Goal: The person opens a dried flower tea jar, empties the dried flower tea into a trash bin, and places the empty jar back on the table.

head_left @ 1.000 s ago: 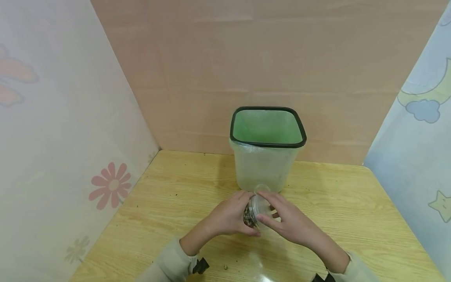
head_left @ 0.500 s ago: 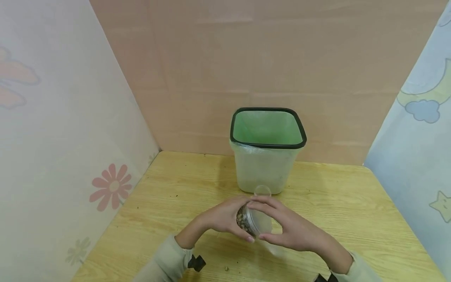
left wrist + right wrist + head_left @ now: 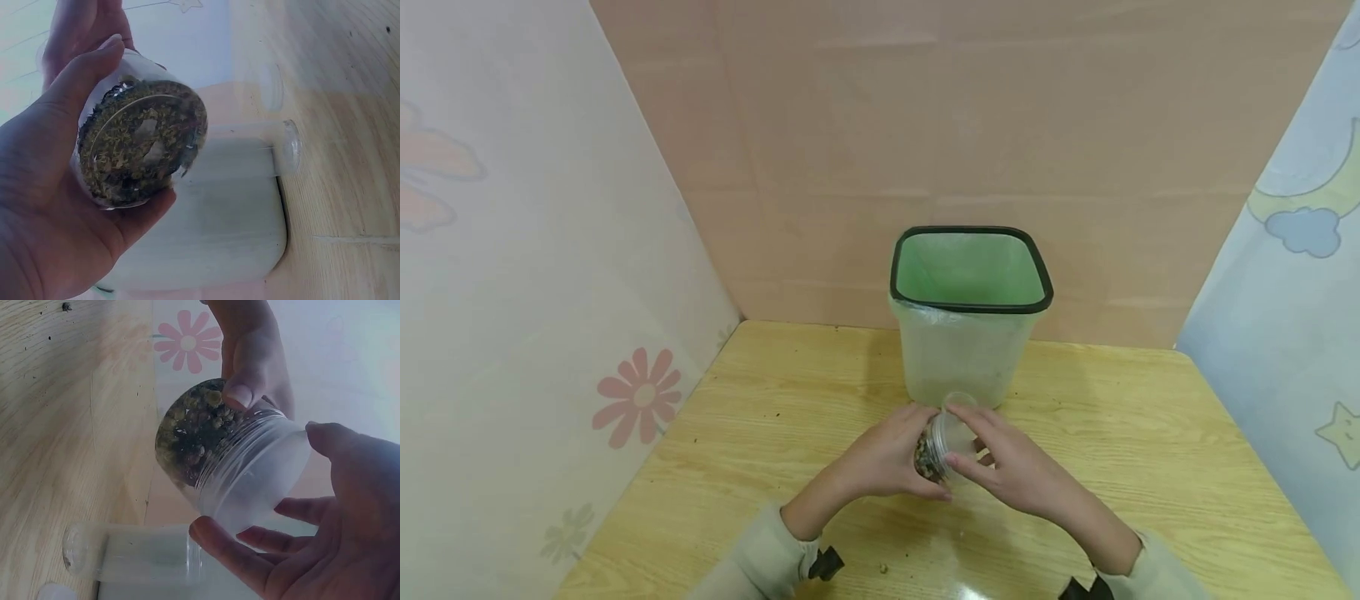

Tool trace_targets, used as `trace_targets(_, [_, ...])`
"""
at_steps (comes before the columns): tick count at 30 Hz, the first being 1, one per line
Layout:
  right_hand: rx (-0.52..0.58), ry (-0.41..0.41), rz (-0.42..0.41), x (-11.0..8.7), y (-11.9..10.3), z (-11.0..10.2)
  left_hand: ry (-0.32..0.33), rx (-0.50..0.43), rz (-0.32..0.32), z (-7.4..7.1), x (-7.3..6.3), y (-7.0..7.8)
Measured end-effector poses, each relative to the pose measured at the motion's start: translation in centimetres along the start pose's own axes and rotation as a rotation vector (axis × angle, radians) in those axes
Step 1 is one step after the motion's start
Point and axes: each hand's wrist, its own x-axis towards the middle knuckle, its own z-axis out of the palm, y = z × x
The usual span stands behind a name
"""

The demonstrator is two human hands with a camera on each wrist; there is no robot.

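The fingers (image 3: 220, 542) of the right hand (image 3: 1015, 468) are spread around the frosted lid (image 3: 259, 478) of a clear jar (image 3: 190, 434), the thumb on one edge and the fingertips on the opposite edge and behind, so the lid sits clamped between them. The left hand (image 3: 886, 458) grips the jar's body, its thumb on the near side and its palm wrapped round the left of it. The jar is held above the near middle of the table (image 3: 752, 400), tipped well over onto its side, its base to the left and its lid to the right; I can't tell how tightly the lid is seated. Through the plastic I see dried greenish-brown bits and small yellowish round buds packed towards the base. Just beyond the hands stands a clear cylinder (image 3: 128, 553), its rim peeping up over the fingers, with a pale disc (image 3: 270, 87) on the wood just to its right. Farther back, close to the tan far wall (image 3: 835, 133), is a translucent green bin (image 3: 962, 354) with a black rim. A small crumb (image 3: 883, 568) lies at the near edge, and dark specks dot the wood. A pink flower (image 3: 642, 394) decorates the left wall, a yellow star (image 3: 1343, 435) the right.
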Motion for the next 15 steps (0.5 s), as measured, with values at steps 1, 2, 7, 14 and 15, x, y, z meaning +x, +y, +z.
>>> trace_targets(1, [0.003, -0.003, -0.016, 0.00, -0.01, -0.01, -0.002, -0.003, 0.000, -0.05, -0.03, 0.03])
trace_targets(2, [0.004, -0.004, -0.037, -0.03, -0.02, -0.03, -0.007, -0.008, 0.000, -0.10, -0.07, 0.02])
trace_targets(7, [-0.027, -0.012, -0.154, -0.39, 0.00, -0.19, -0.051, -0.042, 0.031, -0.37, -0.22, -0.20])
trace_targets(14, [-0.109, -0.004, -0.266, -0.84, -0.22, -0.57, -0.080, -0.090, 0.101, -0.41, 0.06, -0.74])
trace_targets(15, [-0.110, -0.002, -0.275, -0.86, -0.24, -0.60, -0.081, -0.092, 0.103, -0.39, 0.10, -0.75])
